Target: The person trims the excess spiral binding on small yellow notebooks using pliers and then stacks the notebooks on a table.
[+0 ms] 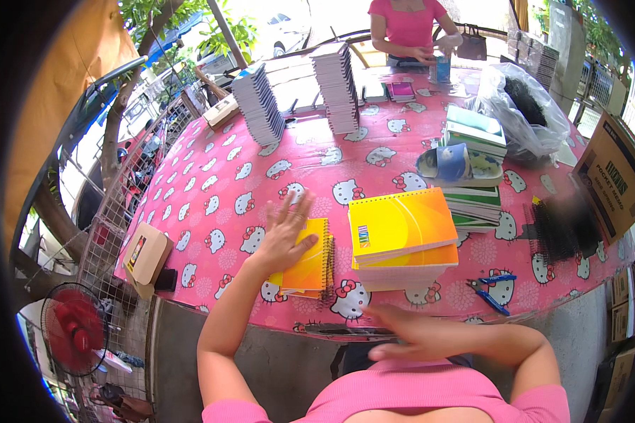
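My left hand [287, 233] lies with spread fingers on a small pile of yellow-orange spiral notebooks [305, 264], whose black coils run down the right side. Just to the right stands a thicker stack of yellow-orange notebooks [402, 222]; a row of punched holes shows along the top one's far edge, with no coil there. Nearer to me, my right hand [413, 333] hovers at the table's front edge, slightly blurred, fingers stretched out and holding nothing. Blue-handled pliers [492, 292] rest on the table right of the thicker stack.
Loose black coils [561, 229] lie at the right beside a cardboard box [614, 176]. Green notebooks [473, 210] carry a blue-and-white slipper-like thing [450, 163]. Two tall notebook stacks [335, 88] stand far off. Another person [409, 28] works across the pink table [212, 211].
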`<state>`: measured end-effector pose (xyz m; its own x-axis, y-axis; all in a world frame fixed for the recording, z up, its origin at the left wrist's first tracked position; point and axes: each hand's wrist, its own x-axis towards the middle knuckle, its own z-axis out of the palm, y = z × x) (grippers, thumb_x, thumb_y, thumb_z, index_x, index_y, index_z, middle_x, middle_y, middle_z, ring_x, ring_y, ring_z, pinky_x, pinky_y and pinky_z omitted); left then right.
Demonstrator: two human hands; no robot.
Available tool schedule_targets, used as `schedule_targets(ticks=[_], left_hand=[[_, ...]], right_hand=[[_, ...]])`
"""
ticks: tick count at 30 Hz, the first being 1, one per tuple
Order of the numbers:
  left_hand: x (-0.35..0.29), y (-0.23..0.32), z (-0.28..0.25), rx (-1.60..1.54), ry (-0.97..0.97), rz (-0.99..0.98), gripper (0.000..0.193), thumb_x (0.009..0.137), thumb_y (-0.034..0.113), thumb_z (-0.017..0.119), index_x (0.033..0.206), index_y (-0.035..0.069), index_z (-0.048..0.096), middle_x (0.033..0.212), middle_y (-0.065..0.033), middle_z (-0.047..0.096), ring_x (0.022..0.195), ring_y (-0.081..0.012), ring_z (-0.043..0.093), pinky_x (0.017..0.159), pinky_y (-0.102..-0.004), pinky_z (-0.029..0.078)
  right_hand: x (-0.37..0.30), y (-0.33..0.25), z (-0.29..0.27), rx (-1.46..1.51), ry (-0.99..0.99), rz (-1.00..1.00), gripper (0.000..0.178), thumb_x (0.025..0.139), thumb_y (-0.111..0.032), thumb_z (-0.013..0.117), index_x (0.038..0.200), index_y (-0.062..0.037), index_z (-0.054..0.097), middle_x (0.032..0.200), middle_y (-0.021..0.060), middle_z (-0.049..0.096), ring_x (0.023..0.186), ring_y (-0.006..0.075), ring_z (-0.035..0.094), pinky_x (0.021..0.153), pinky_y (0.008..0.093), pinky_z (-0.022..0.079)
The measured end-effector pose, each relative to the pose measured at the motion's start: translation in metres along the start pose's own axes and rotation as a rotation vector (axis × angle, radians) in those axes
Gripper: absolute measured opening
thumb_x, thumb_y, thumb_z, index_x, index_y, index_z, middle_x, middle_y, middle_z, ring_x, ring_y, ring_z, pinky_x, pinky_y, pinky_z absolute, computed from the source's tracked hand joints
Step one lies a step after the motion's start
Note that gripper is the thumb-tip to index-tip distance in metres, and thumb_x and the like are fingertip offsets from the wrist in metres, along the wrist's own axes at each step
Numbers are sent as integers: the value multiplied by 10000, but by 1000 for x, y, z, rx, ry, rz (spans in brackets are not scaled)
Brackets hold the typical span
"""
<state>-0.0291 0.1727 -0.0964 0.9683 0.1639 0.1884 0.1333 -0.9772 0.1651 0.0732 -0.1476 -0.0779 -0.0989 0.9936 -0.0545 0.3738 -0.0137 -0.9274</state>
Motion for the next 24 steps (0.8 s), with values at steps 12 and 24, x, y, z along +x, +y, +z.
schedule_targets(ticks=[12,24], left_hand=[[-56,-22,16,-1707,-281,-835,637,886,445,627,1362,68,435,1240,-136,602,1070,-238,640,910,-400,538],[-185,45,50,-1771,234,-634,921,780,217,759,1469,42,174,1334,-180,481,1235,-342,502,1027,-474,425]], right_hand=[[148,22,41,802,487,277,1051,813,-582,675,1447,96,183,1413,250,380,1354,290,355,1090,395,320],[135,65,79,403,340,-117,1249,564,-505,864,1471,-26,151,1415,212,304,1346,351,300,1113,431,257]])
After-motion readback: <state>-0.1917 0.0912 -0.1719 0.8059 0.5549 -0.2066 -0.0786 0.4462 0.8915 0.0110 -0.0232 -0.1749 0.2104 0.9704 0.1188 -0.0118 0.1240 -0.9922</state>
